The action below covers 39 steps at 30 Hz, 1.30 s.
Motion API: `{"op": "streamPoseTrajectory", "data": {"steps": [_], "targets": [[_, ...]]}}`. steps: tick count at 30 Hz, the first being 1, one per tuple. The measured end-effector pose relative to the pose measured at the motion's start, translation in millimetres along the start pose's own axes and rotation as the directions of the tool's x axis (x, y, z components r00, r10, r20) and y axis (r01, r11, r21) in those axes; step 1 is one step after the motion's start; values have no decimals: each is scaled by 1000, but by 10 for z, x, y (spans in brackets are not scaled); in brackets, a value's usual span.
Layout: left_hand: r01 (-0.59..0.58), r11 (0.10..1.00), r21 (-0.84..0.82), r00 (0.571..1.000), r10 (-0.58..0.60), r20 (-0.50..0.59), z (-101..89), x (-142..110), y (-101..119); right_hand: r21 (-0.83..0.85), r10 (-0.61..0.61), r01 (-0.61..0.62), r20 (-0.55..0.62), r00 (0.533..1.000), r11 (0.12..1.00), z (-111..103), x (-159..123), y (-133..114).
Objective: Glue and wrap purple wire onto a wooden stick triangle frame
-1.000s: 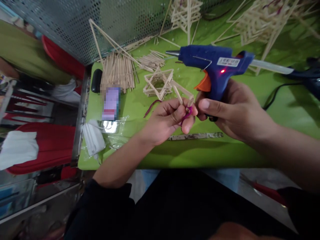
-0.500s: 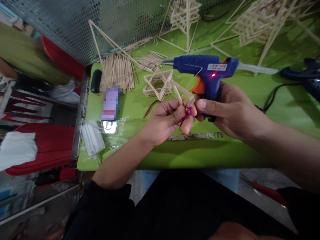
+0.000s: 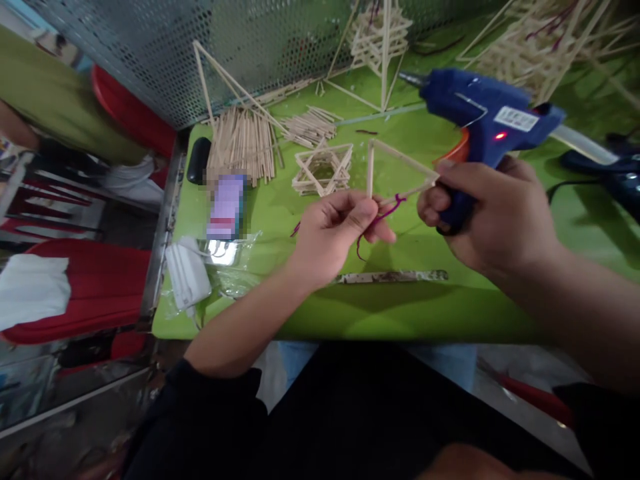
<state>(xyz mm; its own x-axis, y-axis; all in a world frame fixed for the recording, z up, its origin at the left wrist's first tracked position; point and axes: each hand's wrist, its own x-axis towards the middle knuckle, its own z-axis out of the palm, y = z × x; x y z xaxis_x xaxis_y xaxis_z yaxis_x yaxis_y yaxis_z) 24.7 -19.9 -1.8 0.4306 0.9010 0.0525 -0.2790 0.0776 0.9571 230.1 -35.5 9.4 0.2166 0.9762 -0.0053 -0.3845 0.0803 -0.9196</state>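
Note:
My left hand (image 3: 337, 230) pinches one corner of a small triangle of thin wooden sticks (image 3: 404, 160), held above the green table. A purple string (image 3: 387, 213) is tied round the triangle's lower side and dangles near my fingers. My right hand (image 3: 493, 213) is wrapped round the handle of a blue hot glue gun (image 3: 475, 103), whose red light is lit and whose nozzle points up and left. A clear glue stick (image 3: 583, 141) sticks out of its back. The triangle's right corner is close to my right fingers; I cannot tell whether they touch.
Behind my left hand lies a star-shaped stick frame (image 3: 323, 170). Piles of sticks (image 3: 243, 147), a phone (image 3: 227, 207), a white power bank (image 3: 187, 273) and a patterned strip (image 3: 393, 276) lie on the green table (image 3: 310, 317). Larger stick structures (image 3: 380, 40) stand at the back.
My right hand has moved right and up with the glue gun, away from my left hand. The stick triangle has turned and now shows its open shape.

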Motion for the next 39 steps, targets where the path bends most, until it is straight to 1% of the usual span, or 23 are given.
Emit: {"op": "streamPoseTrajectory", "data": {"steps": [2, 3, 5, 7, 9, 11, 13, 15, 18, 22, 23, 26, 28, 30, 31, 32, 34, 36, 39], "targets": [[-72, 996, 56, 994, 77, -83, -20, 22, 2, -54, 9, -11, -31, 999, 998, -2, 21, -9], [-105, 992, 71, 987, 113, -117, -34, 35, 3, -91, -10, 7, -37, 999, 996, -3, 33, -9], [-160, 984, 77, 970, 171, -173, -71, 66, 3, -145, -91, 84, -39, 995, 986, -3, 58, -4], [-191, 980, 62, 954, 200, -221, -108, 98, 5, -129, -161, 154, -46, 986, 980, -4, 84, -2], [-189, 981, 40, 943, 193, -273, -132, 126, 15, -56, -180, 178, -40, 983, 982, -9, 101, -8], [-155, 988, 6, 934, 149, -324, -137, 146, 40, 19, -141, 141, -1, 990, 990, -17, 97, -18], [-119, 991, -62, 931, 90, -353, -130, 155, 72, 56, -66, 62, 66, 996, 997, -26, 67, -28], [-95, 984, -153, 934, 35, -355, -121, 155, 101, 63, 5, -13, 135, 991, 998, -29, 20, -36], [-83, 961, -263, 939, -13, -343, -115, 147, 128, 60, 63, -79, 230, 971, 995, -29, -33, -50], [-38, 949, -312, 945, -68, -320, -100, 136, 180, 65, 191, -216, 269, 944, 974, -43, -4, -76], [-20, 948, -316, 943, -87, -321, -91, 133, 200, 59, 211, -235, 273, 938, 970, -49, 12, -80], [27, 948, -317, 929, -140, -341, -60, 126, 252, 39, 219, -240, 294, 931, 970, -61, 40, -80], [18, 947, -320, 928, -135, -348, -49, 123, 257, 34, 245, -269, 314, 917, 963, -62, 33, -67], [-16, 946, -324, 939, -97, -330, -51, 120, 232, 12, 272, -292, 330, 904, 956, -63, 16, -42], [-34, 946, -322, 945, -74, -317, -56, 120, 213, -10, 254, -267, 335, 907, 964, -65, 6, -23], [-47, 948, -315, 950, -55, -307, -62, 120, 193, -38, 215, -215, 337, 917, 976, -69, -2, -2], [-56, 956, -289, 951, -38, -306, -72, 121, 155, -99, 106, -77, 330, 938, 992, -83, -17, 47], [-47, 963, -264, 944, -44, -328, -76, 122, 130, -142, 6, 41, 318, 948, 989, -103, -30, 94], [-63, 959, -278, 950, -27, -310, -72, 117, 111, -193, -63, 129, 316, 947, 973, -138, -54, 146]]}}
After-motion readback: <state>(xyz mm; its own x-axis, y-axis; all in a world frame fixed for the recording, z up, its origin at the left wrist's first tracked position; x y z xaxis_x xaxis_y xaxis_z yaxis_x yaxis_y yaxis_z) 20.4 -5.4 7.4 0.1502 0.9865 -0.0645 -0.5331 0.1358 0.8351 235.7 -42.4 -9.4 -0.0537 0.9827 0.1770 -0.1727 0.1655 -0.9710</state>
